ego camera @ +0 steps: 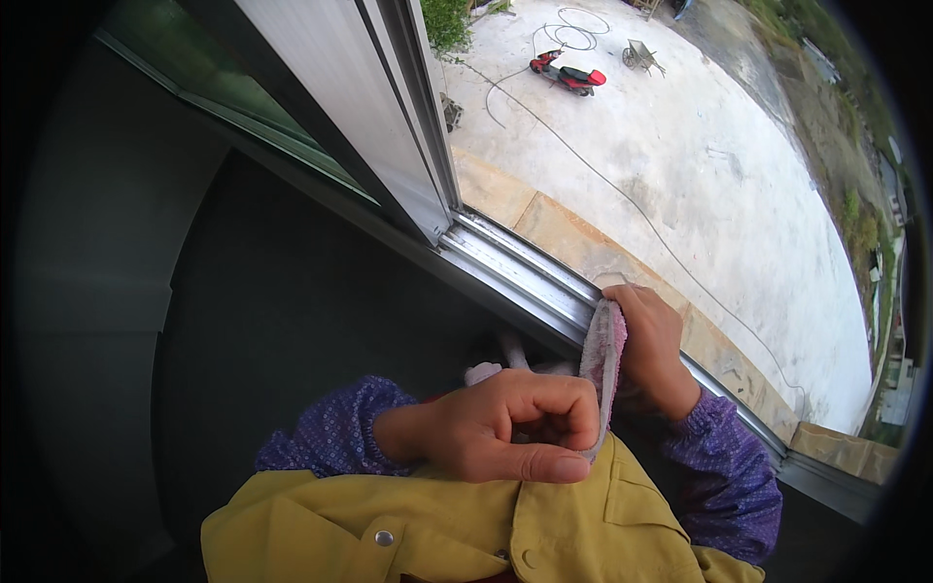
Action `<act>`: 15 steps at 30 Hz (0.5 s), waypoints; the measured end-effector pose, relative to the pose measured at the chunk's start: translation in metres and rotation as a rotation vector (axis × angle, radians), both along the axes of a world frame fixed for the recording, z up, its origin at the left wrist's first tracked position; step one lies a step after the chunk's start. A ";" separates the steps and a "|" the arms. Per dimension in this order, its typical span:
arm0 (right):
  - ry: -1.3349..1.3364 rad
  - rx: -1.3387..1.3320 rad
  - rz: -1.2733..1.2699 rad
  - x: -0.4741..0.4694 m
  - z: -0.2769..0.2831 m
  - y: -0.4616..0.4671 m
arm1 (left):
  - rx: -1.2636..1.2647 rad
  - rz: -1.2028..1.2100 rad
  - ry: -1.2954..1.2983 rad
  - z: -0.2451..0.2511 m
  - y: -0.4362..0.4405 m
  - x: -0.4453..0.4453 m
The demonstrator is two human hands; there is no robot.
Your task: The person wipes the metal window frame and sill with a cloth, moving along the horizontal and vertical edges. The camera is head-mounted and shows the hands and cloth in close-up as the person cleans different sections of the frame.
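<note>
A pink and white cloth [603,346] is stretched between my two hands over the inner edge of the metal window track [525,273]. My left hand [503,426], in front of my yellow jacket, pinches the cloth's lower end between curled fingers and thumb. Farther out, my right hand [649,339] grips the upper end at the track, its thumb side towards the outer ledge. Purple patterned sleeves cover both forearms. The sliding window's metal frame [379,116] stands to the left of the bare stretch of track.
Outside the opening runs a tan stone ledge [568,226]. Far below on pale concrete ground are a red scooter [568,75], a wheelbarrow [640,55] and a coiled hose [576,29]. A long cable crosses the ground. A dark surface [306,291] lies on the indoor side.
</note>
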State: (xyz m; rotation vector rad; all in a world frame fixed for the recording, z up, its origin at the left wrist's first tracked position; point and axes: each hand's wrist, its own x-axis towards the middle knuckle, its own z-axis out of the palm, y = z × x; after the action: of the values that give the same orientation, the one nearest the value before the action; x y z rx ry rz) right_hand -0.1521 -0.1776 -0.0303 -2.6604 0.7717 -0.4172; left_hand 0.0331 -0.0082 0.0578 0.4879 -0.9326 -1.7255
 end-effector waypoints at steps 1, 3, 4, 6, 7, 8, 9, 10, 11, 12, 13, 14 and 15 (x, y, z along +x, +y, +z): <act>-0.011 -0.013 0.013 -0.005 -0.001 0.000 | -0.021 -0.004 -0.007 0.000 0.000 -0.002; -0.011 -0.018 0.015 -0.018 -0.001 -0.001 | -0.057 -0.007 -0.040 -0.001 0.001 -0.009; -0.001 -0.012 0.004 -0.027 0.003 -0.001 | -0.072 -0.005 -0.065 -0.002 0.001 -0.014; -0.040 0.003 -0.029 -0.044 0.022 0.003 | -0.088 -0.012 -0.080 -0.004 -0.001 -0.022; -0.033 0.024 -0.099 -0.064 0.018 -0.001 | -0.091 -0.016 -0.064 -0.005 -0.002 -0.026; -0.108 0.155 -0.217 -0.084 0.021 -0.001 | -0.094 -0.022 -0.048 -0.005 -0.003 -0.028; -0.181 0.288 -0.333 -0.099 0.030 0.001 | -0.077 -0.040 -0.059 -0.003 -0.004 -0.030; -0.320 0.390 -0.398 -0.116 0.039 0.004 | -0.064 -0.061 -0.062 -0.001 -0.006 -0.031; -0.462 0.489 -0.463 -0.130 0.050 0.010 | -0.051 -0.084 -0.065 0.000 -0.008 -0.031; -0.541 0.476 -0.518 -0.140 0.061 0.019 | -0.077 -0.110 -0.060 -0.002 -0.011 -0.034; -0.626 0.472 -0.564 -0.147 0.069 0.029 | -0.097 -0.129 -0.065 -0.002 -0.011 -0.035; -0.669 0.452 -0.574 -0.157 0.073 0.038 | -0.116 -0.147 -0.070 -0.001 -0.011 -0.036; -0.689 0.365 -0.596 -0.162 0.080 0.049 | -0.115 -0.182 -0.072 0.000 -0.014 -0.037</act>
State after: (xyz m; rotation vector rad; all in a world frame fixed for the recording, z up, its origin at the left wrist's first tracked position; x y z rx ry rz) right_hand -0.3139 -0.1289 0.0496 -1.7247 1.2293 -1.1336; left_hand -0.0040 -0.0225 0.0574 0.4014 -1.1505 -1.8145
